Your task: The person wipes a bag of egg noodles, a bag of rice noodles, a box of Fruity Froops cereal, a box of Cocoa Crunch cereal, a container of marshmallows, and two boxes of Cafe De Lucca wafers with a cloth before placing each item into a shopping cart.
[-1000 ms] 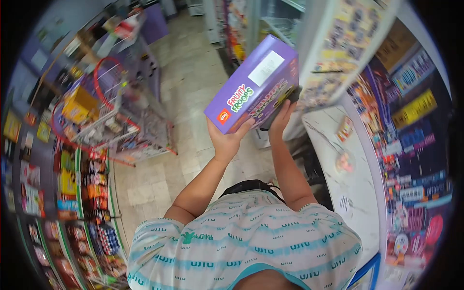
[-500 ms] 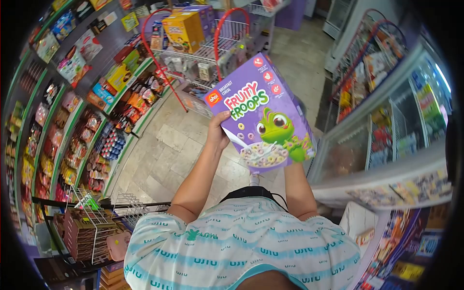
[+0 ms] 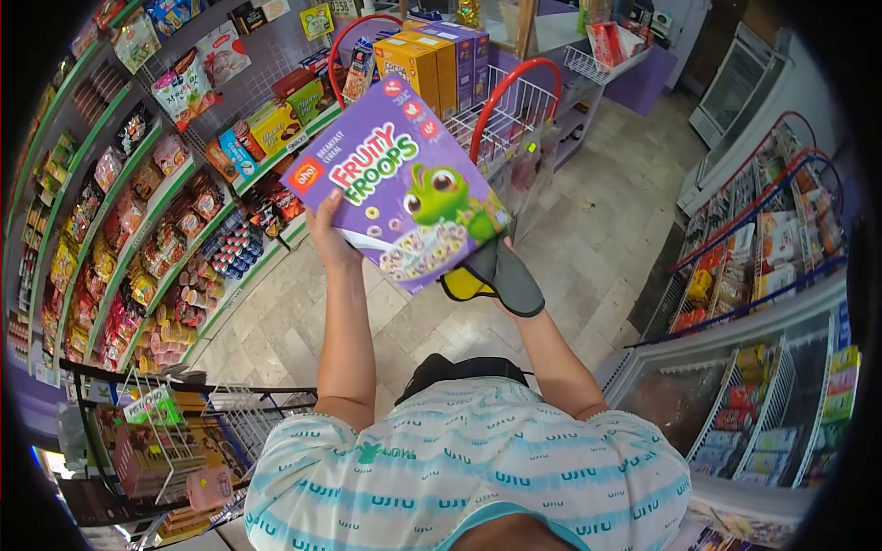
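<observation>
A purple box of Fruity Froops breakfast cereal [image 3: 363,216] is tilted in front of me, its printed face toward me. My left hand [image 3: 331,237] grips its left edge, thumb on the front and fingers behind. By the lower right corner, a grey and yellow cloth or mitt [image 3: 510,280] hangs over my right hand [image 3: 522,301]. Most of that hand is covered by it, and its fingers are largely hidden. Beyond the box, a white wire rack [image 3: 496,119] with red curved bars bears yellow cereal boxes [image 3: 409,62] and purple boxes [image 3: 470,60].
Snack shelves [image 3: 161,220] curve along the left. On the right stand a wire rack of packets [image 3: 763,239] and a glass-topped cooler [image 3: 661,404]. A wire basket [image 3: 179,422] is near my left elbow. Tiled floor [image 3: 597,211] runs ahead.
The cereal box has moved left in view, toward the rack of cereal boxes. The grey and yellow cloth at my right hand has come into view. My view has turned, showing more of the rack.
</observation>
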{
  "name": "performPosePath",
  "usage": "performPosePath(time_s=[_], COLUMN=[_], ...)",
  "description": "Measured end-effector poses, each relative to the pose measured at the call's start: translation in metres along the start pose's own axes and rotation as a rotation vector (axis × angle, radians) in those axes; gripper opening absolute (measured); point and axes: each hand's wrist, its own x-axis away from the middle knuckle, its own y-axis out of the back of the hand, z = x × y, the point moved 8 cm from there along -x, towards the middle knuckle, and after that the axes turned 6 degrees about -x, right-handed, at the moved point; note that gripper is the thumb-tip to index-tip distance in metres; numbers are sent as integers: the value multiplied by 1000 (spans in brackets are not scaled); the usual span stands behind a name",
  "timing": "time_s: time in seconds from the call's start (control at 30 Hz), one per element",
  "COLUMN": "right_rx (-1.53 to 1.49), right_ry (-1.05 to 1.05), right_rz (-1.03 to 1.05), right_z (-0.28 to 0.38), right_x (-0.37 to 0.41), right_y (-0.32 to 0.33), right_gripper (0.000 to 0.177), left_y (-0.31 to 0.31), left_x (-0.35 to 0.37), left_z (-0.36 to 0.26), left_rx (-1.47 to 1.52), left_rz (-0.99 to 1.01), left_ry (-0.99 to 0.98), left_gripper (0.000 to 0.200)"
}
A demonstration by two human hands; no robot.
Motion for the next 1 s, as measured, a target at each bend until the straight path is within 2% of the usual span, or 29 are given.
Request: performPosePath(time_s=[0.03,0.07,0.13,0.17,0.2,0.33,0.37,0.43,0.47,0.57,0.67,0.7,0.8,0.9,1.0], right_rx=[-62,-124,-138,-56,24,143,178,223,273,296,266,255,243,269,257], right_ry=[-32,-60,-55,-115,-177,-47,-80,-77,-92,-40,1,47,60,77,122], right_rz=[-36,-74,-101,-167,-240,-365,-386,-423,-445,-568,-644,-724,-740,-781,-800], right_z=[-4,-7,1,-2,-4,22,22,28,28,28,28,29,28,31,32], right_x=[-15,-29,-48,-56,-55,-76,-80,-85,-86,-85,-80,-76,-73,-74,-76], right_y=[15,30,40,60,65,61,65,63,63,74,79,86,92,88,85], right_gripper=[46,45,45,45,45,40,40,41,41,41,42,40,42,42,42], left_y=[-17,-27,-46,-55,-62,-123,-140,-169,-181,-204,-219,-220,-223,-227,-232], left_x=[-10,-25,-51,-68,-79,-134,-143,-157,-166,-187,-209,-214,-220,-219,-217], left_z=[-18,-17,-31,-25,-13,50,75,123,147,211,259,266,285,282,270], left_rx=[-27,-22,-221,-234,-226,-377,-383,-388,-434,-450,-580,-585,-575,-647,-700], left_rz=[51,54,25,54,71,177,253,323,372,454,458,436,427,377,303], left_ry=[-123,-123,-434,-482,-470,-530,-450,-421,-464,-415,-467,-485,-499,-592,-596], left_gripper=[42,42,43,50,50,71,74,79,79,79,79,79,80,85,89])
